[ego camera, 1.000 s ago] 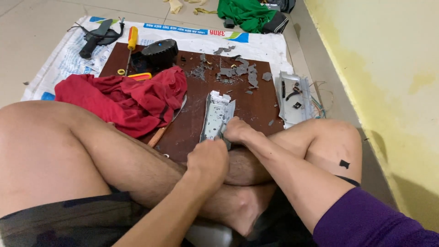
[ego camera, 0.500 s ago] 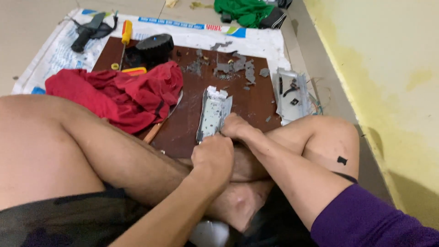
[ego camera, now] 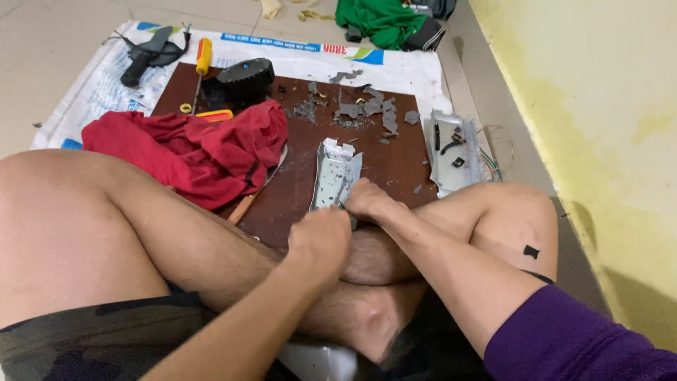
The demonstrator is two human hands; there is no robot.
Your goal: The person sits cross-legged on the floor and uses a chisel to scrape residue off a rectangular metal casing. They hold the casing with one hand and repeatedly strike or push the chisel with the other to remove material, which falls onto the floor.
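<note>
I sit cross-legged on the floor. A thin grey metal panel (ego camera: 336,176) lies on a dark brown board (ego camera: 395,162), its near end at my shins. My left hand (ego camera: 321,240) is closed in a fist at that near end, and my right hand (ego camera: 370,201) rests right beside it with fingers curled on the panel's lower edge. What the fingers pinch is hidden behind the knuckles.
A red cloth (ego camera: 194,148) lies left on the board, with a black round part (ego camera: 245,76), a yellow-handled screwdriver (ego camera: 202,60) and grey scraps (ego camera: 360,109). A second metal piece with wires (ego camera: 455,152) sits right. A green cloth (ego camera: 377,20) is far back; a yellow wall (ego camera: 599,120) stands right.
Both hands stay at the panel's near end with only small shifts. The view has tilted slightly; the panel and the other things have not moved.
</note>
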